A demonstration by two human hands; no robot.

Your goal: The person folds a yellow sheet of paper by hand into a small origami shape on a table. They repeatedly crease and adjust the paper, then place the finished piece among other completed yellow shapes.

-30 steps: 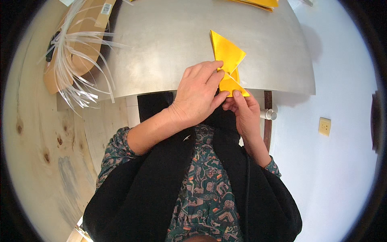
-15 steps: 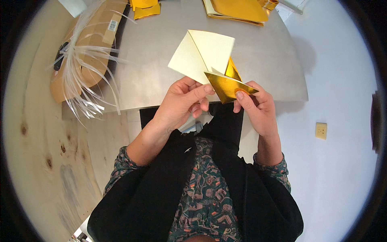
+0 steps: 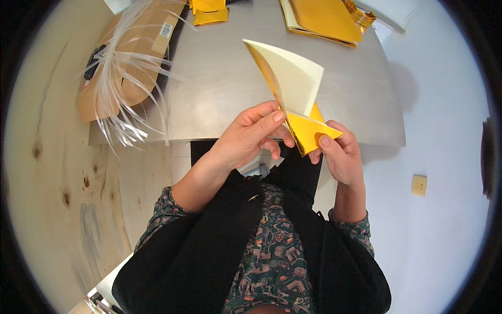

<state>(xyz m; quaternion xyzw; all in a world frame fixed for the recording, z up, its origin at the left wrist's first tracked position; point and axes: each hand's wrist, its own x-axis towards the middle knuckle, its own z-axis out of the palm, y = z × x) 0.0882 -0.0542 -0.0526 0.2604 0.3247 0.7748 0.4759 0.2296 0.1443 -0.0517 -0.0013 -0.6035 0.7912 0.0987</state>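
Observation:
A sheet of gold foil paper (image 3: 299, 78), pale cream on its other side, is held over the table's near edge. Its lower right part is folded into a gold triangle, and a gold strip shows behind that fold. My left hand (image 3: 256, 128) pinches the paper's left edge between thumb and fingers, by the fold's left corner. Beneath the right end of the gold triangle, my right hand (image 3: 340, 152) grips the fold, thumb on top and fingers behind. The upper cream part stands up, its left side bent back so gold shows along the edge.
A grey metal table (image 3: 225, 78) spans the far side. At its left lie a brown cardboard piece (image 3: 141, 68) and a bundle of clear plastic strips (image 3: 117, 68). Small folded gold pieces (image 3: 212, 15) lie at the back; a stack of gold paper (image 3: 327, 21) lies back right.
The left part of the sheet has been bent back, so the cream face looks narrower and gold shows along its left edge. My left hand has shifted right along the paper.

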